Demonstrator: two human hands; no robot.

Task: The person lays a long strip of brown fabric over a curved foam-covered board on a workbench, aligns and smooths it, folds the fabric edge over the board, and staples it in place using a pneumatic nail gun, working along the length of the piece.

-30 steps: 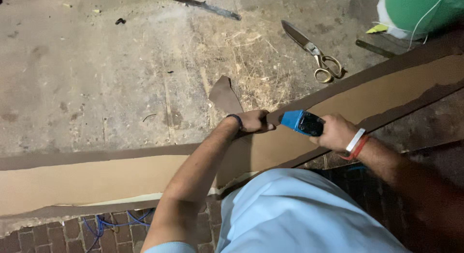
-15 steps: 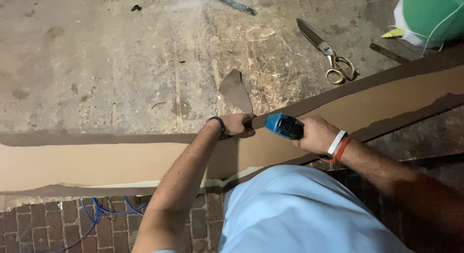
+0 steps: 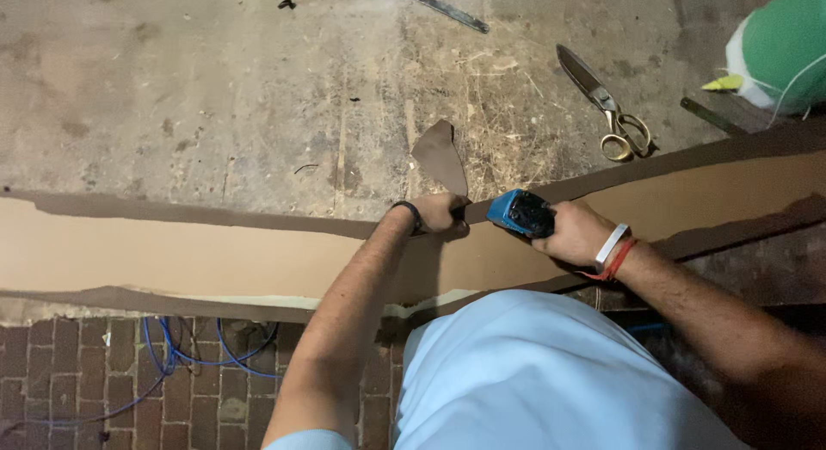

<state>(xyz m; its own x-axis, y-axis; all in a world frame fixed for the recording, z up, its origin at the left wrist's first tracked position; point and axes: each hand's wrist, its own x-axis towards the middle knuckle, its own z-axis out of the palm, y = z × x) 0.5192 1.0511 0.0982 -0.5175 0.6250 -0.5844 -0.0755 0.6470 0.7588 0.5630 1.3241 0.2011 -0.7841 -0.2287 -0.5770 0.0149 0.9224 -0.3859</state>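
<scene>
Right hand clenched around a blue handheld tool, its nose set on the top edge of a long tan board. Left hand just beside the tool, fingers closed, pinching a dark brown strip that curls up off the board's edge. Board: tan face, dark brown edges, lies across the view from left to right along the near edge of a worn, scratched grey work surface. Red brick floor below, blue cables on it. Counts: one blue tool, one board, one pair of scissors with gold handles, well apart beyond the board, one slim metal blade at far edge, one green and white bundle at top right
</scene>
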